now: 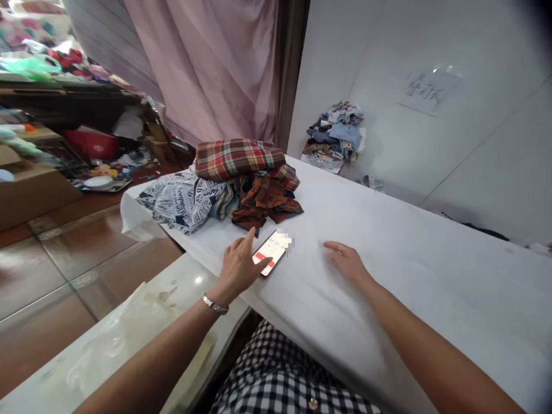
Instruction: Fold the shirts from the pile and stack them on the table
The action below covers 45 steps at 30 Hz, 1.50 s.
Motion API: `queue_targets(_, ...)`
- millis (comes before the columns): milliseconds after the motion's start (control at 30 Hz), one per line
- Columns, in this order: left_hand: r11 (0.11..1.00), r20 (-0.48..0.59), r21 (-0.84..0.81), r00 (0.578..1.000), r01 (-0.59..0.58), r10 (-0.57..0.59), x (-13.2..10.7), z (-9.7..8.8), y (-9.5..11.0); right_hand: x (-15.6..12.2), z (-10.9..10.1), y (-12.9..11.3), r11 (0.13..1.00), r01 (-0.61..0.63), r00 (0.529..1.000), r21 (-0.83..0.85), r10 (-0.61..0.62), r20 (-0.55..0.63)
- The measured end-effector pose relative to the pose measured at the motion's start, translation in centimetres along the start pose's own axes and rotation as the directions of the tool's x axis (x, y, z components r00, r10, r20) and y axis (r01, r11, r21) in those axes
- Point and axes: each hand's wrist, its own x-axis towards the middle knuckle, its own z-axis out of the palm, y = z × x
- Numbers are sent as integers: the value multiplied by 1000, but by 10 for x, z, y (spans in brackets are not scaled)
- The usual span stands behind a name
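On white tabletop [431,270], phone [271,250] lies under thumb [264,264] of left grip [238,266].

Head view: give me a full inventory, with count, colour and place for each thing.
Phone: one, white-and-red screen, on the table
Plaid cloth: one, red-brown, atop the pile
Patterned cloth: one, orange-brown, pile's front
Newsprint-pattern cloth: one, black-and-white, pile's left
Table: one, white, centre to right
Clothes stack: one, mixed colours, by the wall
Wall sign: one, pale, upper right
Curtain: one, pink, behind the pile
Cardboard box: one, brown, far left
Clutter at left: uncountable, mixed colours
Checked garment: one, black-and-white, worn, bottom
Bracelet: one, silvery, left wrist
Left hand: one, bare, thumb at the phone's screen
Right hand: one, bare, right of the phone
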Motion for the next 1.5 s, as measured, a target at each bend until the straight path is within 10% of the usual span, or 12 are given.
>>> queue_targets(267, 1000, -316, 11, 949, 10, -6, 51, -57, -33, -57, -80, 71, 960, -37, 967, -276, -35, -253)
queue_targets(500, 988, -323, 152, 944, -12, 62, 122, -92, -26, -90, -126, 135, 861, 22, 910, -508, -227, -347)
queue_targets(767, 977, -220, 197, 975, 83, -39, 183, -87, -36, -99, -126, 154, 770, 150, 895, -620, -373, -246)
queue_targets(1233, 929, -104, 350, 990, 122, -90, 211, -118, -29, -100, -128, 151, 808, 107, 898, -580, -328, -292)
queue_targets(1500, 957, -328, 112, 919, 269, -220, 238, -148, -27, -101, -128, 145, 799, 104, 897, -592, -332, -290)
